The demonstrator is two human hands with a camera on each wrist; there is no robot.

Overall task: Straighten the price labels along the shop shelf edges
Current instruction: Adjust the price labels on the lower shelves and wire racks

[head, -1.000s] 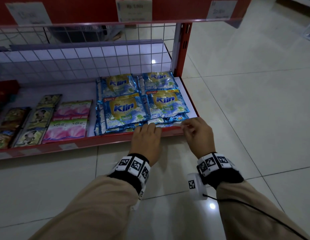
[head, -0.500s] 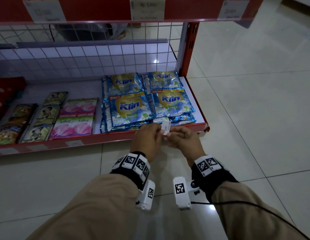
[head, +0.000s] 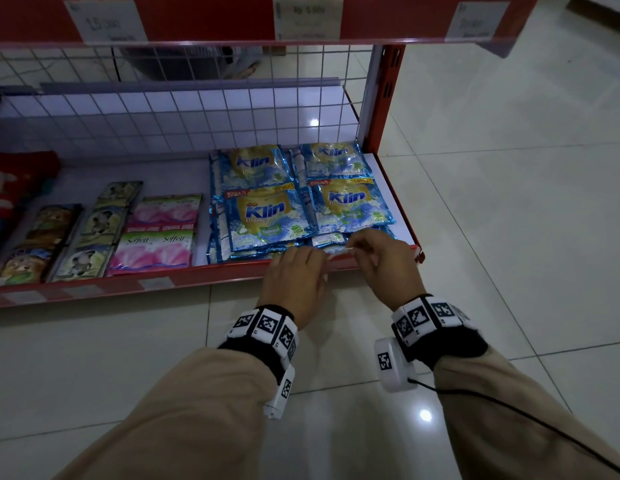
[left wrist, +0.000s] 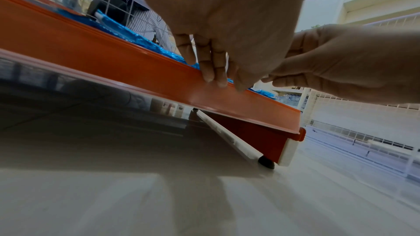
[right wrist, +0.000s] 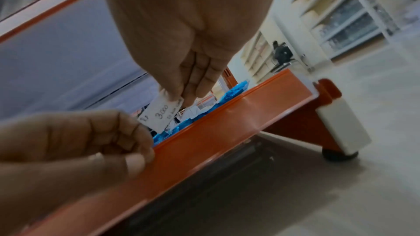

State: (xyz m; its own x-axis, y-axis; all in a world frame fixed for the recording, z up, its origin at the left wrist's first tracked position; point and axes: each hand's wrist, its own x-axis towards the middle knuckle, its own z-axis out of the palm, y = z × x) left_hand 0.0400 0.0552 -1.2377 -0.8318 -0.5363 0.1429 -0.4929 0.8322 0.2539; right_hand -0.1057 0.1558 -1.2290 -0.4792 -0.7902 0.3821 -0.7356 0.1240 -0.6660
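My right hand (right wrist: 181,30) pinches a price label (right wrist: 160,114) above the shelf edge (right wrist: 204,143); my left hand (left wrist: 227,15) rests straight fingers on that edge.

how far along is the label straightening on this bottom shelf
Done, by the look of it: three labels sit flat in the red shelf edge further left.

In hand: the right hand pinches a loose price label reading 3000 above the blue sachets, out of the strip. The left hand touches the edge just below.

Left: seating that label straight in the strip.
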